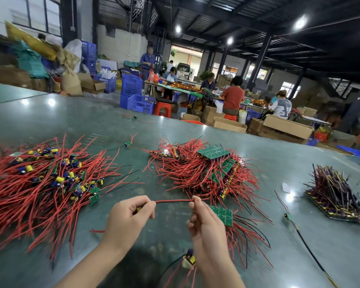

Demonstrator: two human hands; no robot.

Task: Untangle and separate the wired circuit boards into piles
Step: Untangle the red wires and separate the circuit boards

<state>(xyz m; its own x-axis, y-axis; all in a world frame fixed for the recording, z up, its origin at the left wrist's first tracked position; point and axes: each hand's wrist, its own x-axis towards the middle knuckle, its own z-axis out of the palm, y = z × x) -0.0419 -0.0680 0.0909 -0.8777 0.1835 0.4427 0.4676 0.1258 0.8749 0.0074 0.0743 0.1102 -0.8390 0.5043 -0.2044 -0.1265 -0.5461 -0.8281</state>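
Red wire [173, 201] stretched taut between both hands above the green tabletop [279, 163], running almost level. Left hand [129, 215] curled into a fist round the wire's left end, fingers [142, 204] clenched over a small yellow part that peeks out at the thumb; whatever board sits inside that fist mostly hidden. Right hand [204, 221] pinching the wire's right end between thumb and forefinger tip, remaining fingers loosely bent beneath. Just right of that hand, touching the knuckles' edge in view, a green circuit board panel [222, 214] lying on a fan of red and black leads; whether the held wire belongs to it cannot be told. Left pile [46, 183] of loose small boards with blue and yellow capacitors and red leads, cut off by the frame's left edge. Middle pile [204, 171] beyond the hands, tangled, green panels tilted on top. Dark-wired panel [337, 196] far right, well apart. Below the right wrist, a small board [189, 260] with yellow and blue parts, blurred and partly covered by the forearm.
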